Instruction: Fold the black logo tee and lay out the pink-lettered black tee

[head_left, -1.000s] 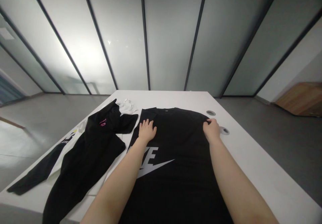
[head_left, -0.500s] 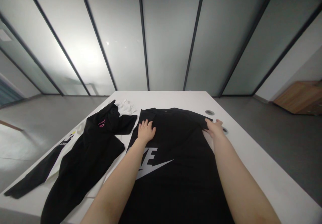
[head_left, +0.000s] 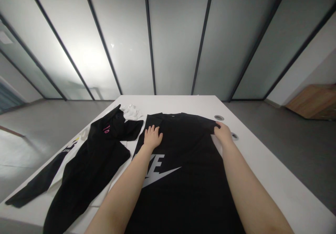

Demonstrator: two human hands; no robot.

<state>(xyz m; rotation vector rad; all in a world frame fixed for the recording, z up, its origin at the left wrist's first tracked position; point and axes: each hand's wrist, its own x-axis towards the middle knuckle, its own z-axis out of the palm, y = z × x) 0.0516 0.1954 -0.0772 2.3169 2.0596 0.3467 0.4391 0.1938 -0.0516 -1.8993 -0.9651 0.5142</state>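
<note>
head view: the black shirt (head_left: 194, 143) lay flat, left sleeve (head_left: 155, 121) seemingly folded in, right sleeve (head_left: 210, 123) not yet, pinched by the right hand (head_left: 223, 133); left hand (head_left: 153, 137) pressed down, splayed.

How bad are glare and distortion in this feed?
Head view: glare strongest on the left of the frosted wall; also in head view, the dark bars splay outward toward the top, and the central black shirt shows little fold detail.
</note>
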